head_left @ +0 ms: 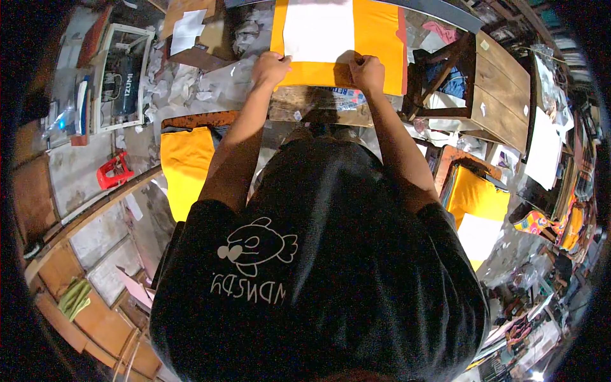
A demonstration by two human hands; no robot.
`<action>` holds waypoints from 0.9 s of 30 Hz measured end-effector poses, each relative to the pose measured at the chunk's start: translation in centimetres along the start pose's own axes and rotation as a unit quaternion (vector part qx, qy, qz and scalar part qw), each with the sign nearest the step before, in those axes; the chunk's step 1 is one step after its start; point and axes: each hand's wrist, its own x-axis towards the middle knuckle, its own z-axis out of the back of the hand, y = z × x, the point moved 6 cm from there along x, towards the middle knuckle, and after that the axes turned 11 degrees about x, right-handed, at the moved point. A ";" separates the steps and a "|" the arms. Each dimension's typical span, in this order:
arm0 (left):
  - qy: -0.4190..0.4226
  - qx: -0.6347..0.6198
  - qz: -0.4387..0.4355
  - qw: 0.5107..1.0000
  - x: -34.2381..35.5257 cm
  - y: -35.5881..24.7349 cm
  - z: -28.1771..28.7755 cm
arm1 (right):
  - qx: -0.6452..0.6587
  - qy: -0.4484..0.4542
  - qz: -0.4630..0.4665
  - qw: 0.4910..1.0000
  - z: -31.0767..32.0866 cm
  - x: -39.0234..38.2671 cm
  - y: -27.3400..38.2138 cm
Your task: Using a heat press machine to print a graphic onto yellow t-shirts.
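Note:
A yellow fabric piece (388, 38) with a white rectangular sheet (318, 28) on it lies at the top centre, over a worn wooden board (299, 108). My left hand (270, 70) has its fingers closed on the fabric's near-left part, beside the white sheet's corner. My right hand (367, 74) grips the near part of the same fabric to the right of the white sheet, fingers curled, thumb partly hidden in shadow.
Yellow fabric (188, 169) rests at my left; another yellow stack (474, 188) with a white sheet (480, 235) sits at my right. A wooden box-like stand (499, 83) is right of the work. Crumpled paper (210, 86) and a red plastic object (114, 170) are leftward.

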 end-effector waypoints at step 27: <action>0.023 -0.324 -0.442 0.836 -14.9 -16.9 21.4 | 0.210 0.182 0.076 0.957 7.6 -10.7 -0.6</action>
